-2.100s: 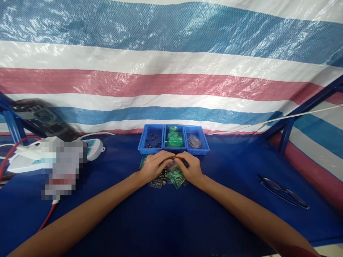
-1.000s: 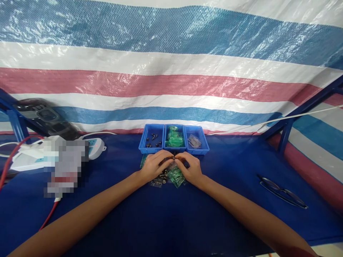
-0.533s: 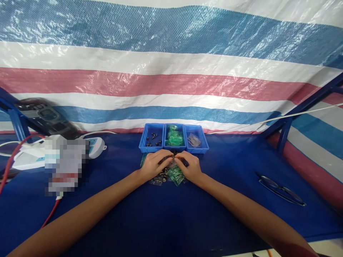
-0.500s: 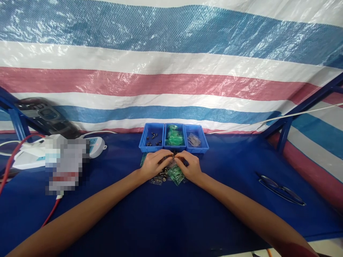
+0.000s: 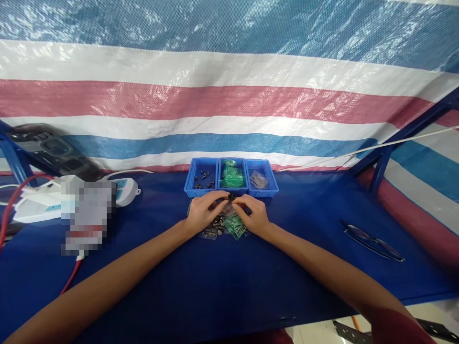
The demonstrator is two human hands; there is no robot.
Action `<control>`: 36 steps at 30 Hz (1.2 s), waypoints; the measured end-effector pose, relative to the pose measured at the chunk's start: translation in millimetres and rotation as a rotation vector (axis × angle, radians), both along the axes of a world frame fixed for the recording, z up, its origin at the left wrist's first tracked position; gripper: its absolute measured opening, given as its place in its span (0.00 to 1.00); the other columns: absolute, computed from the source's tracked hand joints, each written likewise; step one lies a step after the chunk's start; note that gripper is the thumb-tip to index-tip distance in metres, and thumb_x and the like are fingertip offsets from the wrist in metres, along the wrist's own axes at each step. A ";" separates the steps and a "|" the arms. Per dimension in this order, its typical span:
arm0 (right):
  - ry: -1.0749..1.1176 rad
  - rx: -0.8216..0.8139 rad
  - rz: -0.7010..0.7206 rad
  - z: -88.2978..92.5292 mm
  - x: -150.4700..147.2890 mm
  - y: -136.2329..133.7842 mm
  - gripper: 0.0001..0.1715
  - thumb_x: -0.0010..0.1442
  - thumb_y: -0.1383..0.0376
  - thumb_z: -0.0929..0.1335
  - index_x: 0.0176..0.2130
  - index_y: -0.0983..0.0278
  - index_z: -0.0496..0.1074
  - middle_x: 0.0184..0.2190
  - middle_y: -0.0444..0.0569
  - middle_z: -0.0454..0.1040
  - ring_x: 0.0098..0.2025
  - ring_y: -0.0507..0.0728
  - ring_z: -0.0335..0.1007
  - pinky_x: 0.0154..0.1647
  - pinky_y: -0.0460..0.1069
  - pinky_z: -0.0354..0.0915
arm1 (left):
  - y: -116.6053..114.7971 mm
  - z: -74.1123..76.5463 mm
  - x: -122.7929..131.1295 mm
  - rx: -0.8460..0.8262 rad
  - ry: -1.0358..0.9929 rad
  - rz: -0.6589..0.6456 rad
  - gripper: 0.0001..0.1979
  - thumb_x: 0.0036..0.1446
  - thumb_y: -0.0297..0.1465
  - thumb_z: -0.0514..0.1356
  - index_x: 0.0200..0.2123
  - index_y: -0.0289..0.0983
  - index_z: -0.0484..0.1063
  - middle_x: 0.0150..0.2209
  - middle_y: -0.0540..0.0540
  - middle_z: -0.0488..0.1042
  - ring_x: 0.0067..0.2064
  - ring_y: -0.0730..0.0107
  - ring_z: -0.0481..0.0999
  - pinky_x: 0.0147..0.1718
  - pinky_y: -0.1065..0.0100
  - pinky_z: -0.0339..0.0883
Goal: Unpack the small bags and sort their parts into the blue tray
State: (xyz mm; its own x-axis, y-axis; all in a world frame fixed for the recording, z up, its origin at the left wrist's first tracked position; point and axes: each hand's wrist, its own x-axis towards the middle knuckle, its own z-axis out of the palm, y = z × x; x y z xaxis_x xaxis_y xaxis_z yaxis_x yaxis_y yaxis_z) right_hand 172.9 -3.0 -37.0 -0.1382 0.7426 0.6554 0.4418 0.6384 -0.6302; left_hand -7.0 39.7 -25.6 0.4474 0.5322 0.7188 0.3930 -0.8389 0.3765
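Note:
My left hand [image 5: 202, 211] hovers at the left side of a pile of small parts, its thumb and index fingertips a little apart. Facing it across the pile, my right hand [image 5: 255, 213] has its thumb and fingertips pinched together; whatever is between them is too small to make out. Below and between the hands lie dark small screws [image 5: 218, 223], green plastic packets [image 5: 234, 225] and a clear packet [image 5: 208, 234]. My hands cover part of the pile. Just behind stand three joined blue bins: the left bin [image 5: 187, 187] holds several dark screws, the middle bin [image 5: 232, 190] green packets, the right bin [image 5: 275, 189] clear packets.
On the blue table [image 5: 215, 286], a white power strip [image 5: 125, 191] with cables and a blurred-out device [image 5: 93, 210] sit at left. Eyeglasses [image 5: 373, 242] rest at right. A striped sheet [image 5: 229, 100] hangs behind, with blue frame posts [image 5: 380, 167] at the sides.
My fingertips, which were together over the pile, have parted slightly. The view has tilted down a little, so everything sits higher. The bins' contents look the same.

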 end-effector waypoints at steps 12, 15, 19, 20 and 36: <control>-0.002 -0.007 -0.005 1.5 -1.2 -0.3 0.07 0.61 0.65 0.63 0.35 0.63 0.70 0.24 0.45 0.68 0.25 0.51 0.63 0.27 0.47 0.63 | 2.3 -3.7 -0.9 0.040 -0.036 -0.038 0.07 0.56 0.28 0.61 0.40 0.36 0.72 0.37 0.45 0.76 0.32 0.74 0.75 0.31 0.74 0.69; -0.003 -0.008 0.002 2.7 -1.6 -0.7 0.07 0.61 0.65 0.63 0.35 0.63 0.70 0.24 0.46 0.68 0.25 0.51 0.64 0.28 0.47 0.63 | 2.1 -3.1 -1.4 0.044 -0.036 -0.068 0.07 0.56 0.27 0.61 0.40 0.36 0.72 0.34 0.46 0.76 0.34 0.72 0.76 0.33 0.73 0.70; 0.003 -0.002 0.006 3.6 -1.7 -1.0 0.07 0.61 0.66 0.63 0.35 0.64 0.70 0.25 0.46 0.69 0.25 0.51 0.65 0.28 0.47 0.63 | 1.6 -2.4 -2.3 0.040 -0.022 -0.048 0.06 0.56 0.30 0.61 0.38 0.35 0.71 0.32 0.47 0.76 0.31 0.73 0.75 0.31 0.74 0.68; 0.003 -0.001 0.006 3.6 -1.8 -1.1 0.07 0.61 0.66 0.63 0.35 0.63 0.70 0.25 0.46 0.69 0.25 0.51 0.65 0.28 0.47 0.63 | 1.5 -2.1 -2.4 0.034 -0.017 -0.038 0.06 0.56 0.30 0.61 0.37 0.35 0.71 0.31 0.47 0.75 0.30 0.74 0.74 0.30 0.74 0.67; -0.022 -0.008 0.013 3.8 -1.5 0.0 0.08 0.61 0.65 0.62 0.34 0.63 0.70 0.24 0.46 0.69 0.25 0.52 0.64 0.28 0.47 0.63 | 2.1 -4.5 -1.9 0.040 -0.010 0.012 0.04 0.56 0.29 0.60 0.36 0.36 0.70 0.25 0.52 0.73 0.18 0.82 0.64 0.21 0.77 0.61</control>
State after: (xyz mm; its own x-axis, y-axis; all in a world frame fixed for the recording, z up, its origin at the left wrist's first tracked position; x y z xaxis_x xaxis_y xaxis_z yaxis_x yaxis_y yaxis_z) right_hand 171.4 -3.0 -33.3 -0.1624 0.7461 0.6458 0.4469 0.6391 -0.6260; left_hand -8.9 41.7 -30.1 0.4338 0.5082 0.7440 0.3997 -0.8486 0.3466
